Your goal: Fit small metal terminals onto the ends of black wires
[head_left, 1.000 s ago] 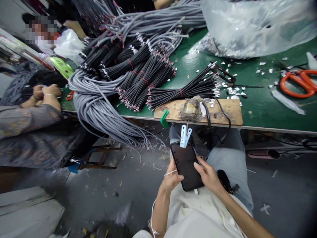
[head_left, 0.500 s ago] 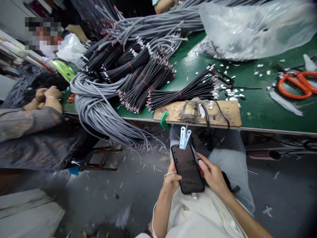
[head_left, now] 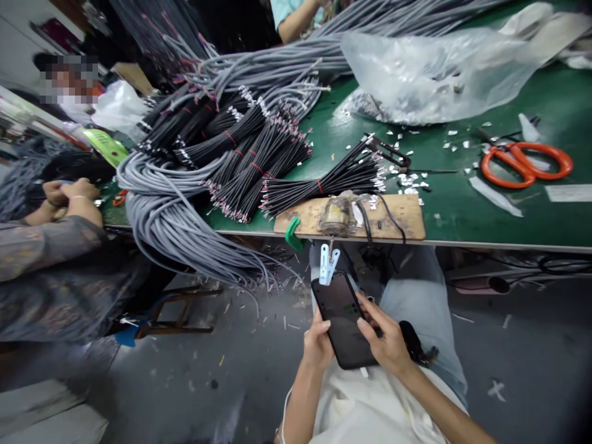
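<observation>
Above my lap I hold a black smartphone (head_left: 346, 320), its dark screen turned up toward me. My left hand (head_left: 318, 345) grips its left edge, the thumb lying on the border of the screen. On the other edge is my right hand (head_left: 388, 342), fingers along the side and thumb over the glass. Just beyond the phone's top end, a light blue clothespin (head_left: 327, 265) hangs from the shaft of a small motor (head_left: 335, 217) wrapped in tape. The motor is fixed to a wooden board (head_left: 407, 217) at the table's edge.
Bundles of black wires (head_left: 324, 182) and grey cables (head_left: 171, 216) cover the green table (head_left: 462, 222), some hanging over its edge. Orange-handled scissors (head_left: 509, 166) and a plastic bag (head_left: 430, 80) lie right. A green clamp (head_left: 292, 233) juts out front. A co-worker's hands (head_left: 69, 192) are at left.
My right thumb has moved inward over the phone's screen, and the right hand sits further across its edge. The whole view has shifted, so the table appears further left.
</observation>
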Motion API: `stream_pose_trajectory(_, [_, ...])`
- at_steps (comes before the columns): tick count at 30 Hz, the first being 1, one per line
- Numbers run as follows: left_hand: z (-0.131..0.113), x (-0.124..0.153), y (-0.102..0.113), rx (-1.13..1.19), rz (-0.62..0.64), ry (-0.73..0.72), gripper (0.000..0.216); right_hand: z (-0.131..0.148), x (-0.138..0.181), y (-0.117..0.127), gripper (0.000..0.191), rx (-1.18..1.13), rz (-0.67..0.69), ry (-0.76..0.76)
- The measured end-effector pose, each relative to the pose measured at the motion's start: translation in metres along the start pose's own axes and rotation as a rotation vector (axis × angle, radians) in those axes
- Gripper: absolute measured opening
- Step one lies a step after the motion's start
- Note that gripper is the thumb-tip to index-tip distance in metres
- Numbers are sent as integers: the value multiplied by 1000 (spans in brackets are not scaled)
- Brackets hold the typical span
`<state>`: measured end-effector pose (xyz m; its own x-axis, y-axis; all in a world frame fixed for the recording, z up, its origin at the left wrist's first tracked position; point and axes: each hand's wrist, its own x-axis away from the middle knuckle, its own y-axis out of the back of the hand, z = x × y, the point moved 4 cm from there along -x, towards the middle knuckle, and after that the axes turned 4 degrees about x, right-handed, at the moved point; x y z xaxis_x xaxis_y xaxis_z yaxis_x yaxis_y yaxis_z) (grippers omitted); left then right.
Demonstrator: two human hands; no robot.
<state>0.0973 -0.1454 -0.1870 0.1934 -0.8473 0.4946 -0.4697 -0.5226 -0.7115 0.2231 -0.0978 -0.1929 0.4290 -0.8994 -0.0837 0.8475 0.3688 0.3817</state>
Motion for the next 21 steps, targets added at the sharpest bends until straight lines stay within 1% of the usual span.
stream_pose_trajectory(4, [2,2,-2,-52,-49,-12,64,1,-1,1,45,-16,-6,6])
stream_pose_trajectory(10, [-1,5,-3,-117,17,-35,62,-5,1,-1,49,-48,42,0])
stream_pose_trajectory(14, [-2,5,-1,-132,-9,-40,60,-8,1,-2,50,-87,52,-32])
stream_pose_trajectory(17, [-1,2,-1,-105,-1,-32,62,-9,0,-2,49,-116,72,-57])
stream_pose_trajectory(21, [0,-3,-1,-116,0,-2,59,-14,1,1,50,-134,56,-97])
